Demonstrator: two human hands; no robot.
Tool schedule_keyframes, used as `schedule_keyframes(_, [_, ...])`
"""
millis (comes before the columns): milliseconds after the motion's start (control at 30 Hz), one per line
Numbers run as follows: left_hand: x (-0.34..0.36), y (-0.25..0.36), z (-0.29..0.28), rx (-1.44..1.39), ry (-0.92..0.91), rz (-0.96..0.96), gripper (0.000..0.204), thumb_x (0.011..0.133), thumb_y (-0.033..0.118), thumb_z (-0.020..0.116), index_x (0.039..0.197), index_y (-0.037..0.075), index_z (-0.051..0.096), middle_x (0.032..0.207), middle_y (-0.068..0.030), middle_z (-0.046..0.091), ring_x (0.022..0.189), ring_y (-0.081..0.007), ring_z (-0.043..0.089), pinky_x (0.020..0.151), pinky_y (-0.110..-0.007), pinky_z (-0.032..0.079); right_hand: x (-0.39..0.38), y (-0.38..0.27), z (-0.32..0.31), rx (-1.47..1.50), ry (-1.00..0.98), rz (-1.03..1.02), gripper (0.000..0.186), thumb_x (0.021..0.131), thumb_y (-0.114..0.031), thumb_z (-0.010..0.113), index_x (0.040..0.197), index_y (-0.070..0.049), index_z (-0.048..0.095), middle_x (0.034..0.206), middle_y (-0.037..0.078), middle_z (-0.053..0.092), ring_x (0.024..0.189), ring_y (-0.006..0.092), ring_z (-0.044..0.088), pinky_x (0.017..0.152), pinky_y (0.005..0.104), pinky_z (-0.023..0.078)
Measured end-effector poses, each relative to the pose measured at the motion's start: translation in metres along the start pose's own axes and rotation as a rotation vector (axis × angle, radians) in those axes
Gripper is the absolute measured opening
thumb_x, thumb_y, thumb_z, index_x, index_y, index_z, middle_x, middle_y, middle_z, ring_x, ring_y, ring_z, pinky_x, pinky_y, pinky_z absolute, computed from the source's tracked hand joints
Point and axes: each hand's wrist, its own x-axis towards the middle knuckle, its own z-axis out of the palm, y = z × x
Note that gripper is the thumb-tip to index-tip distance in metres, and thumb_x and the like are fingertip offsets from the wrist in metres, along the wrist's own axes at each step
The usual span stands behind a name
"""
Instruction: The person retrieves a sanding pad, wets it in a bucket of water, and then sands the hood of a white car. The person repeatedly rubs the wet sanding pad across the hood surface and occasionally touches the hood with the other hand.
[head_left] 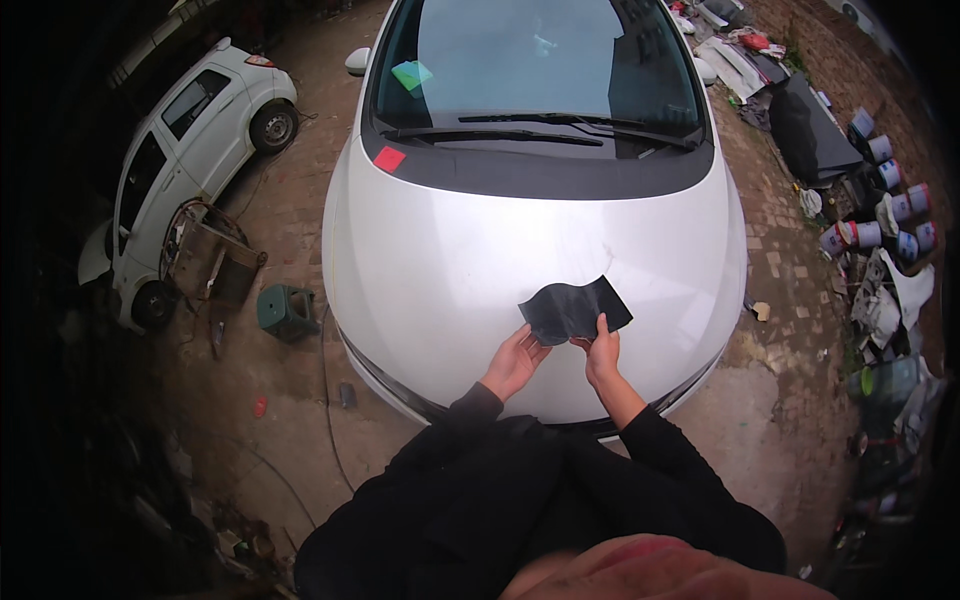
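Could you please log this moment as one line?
left hand: holds sheet | right hand: holds sheet | sheet: black, curved, over hood | red square: near windshield

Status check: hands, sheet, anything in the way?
Left hand and right hand holding black sheet. Sheet wavy, over white hood. Red square off to the left, nearer windshield.

Held by the near edge in left hand [512, 364] and right hand [602, 354], above the white car hood [450, 270]: a thin black sheet [560, 312], roughly four-sided. Bends in a wave, arching leftward; looks darker and flatter at right.
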Motion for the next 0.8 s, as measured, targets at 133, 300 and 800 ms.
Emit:
schedule_keyframes(133, [0.000,-0.011,-0.011,0.043,-0.009,0.037,0.039,0.115,0.022,0.053,0.148,0.001,0.058,0.147,-0.0094,0.064,0.140,-0.0252,0.056,0.124,-0.044,0.040,-0.010,0.016,-0.010,0.145,0.033,0.006,0.043,0.118,-0.036,0.050,0.139,0.001,0.057,0.133,0.013,0.069,0.120,0.0302,0.069,0.094,0.0493,0.062])
schedule_keyframes(300, [0.003,-0.021,-0.006,0.028,-0.078,0.019,0.042,0.114,0.024,0.054,0.151,0.003,0.055,0.149,-0.0100,0.063,0.138,-0.0258,0.057,0.122,-0.046,0.041,-0.012,0.014,-0.023,0.317,0.043,0.103,0.038,0.117,-0.034,0.053,0.138,-0.004,0.063,0.133,0.010,0.073,0.118,0.0266,0.071,0.099,0.0431,0.059])
schedule_keyframes(800, [0.010,-0.086,0.054,0.815,0.165,-0.137,0.034,0.108,0.016,0.063,0.140,0.006,0.058,0.118,-0.0060,0.070,0.108,-0.0184,0.071,0.092,-0.039,0.064,-0.006,-0.031,-0.112,0.539,-0.194,0.257,0.055,0.112,-0.044,0.061,0.148,-0.003,0.059,0.150,0.012,0.066,0.140,0.0329,0.060,0.123,0.0499,0.042])
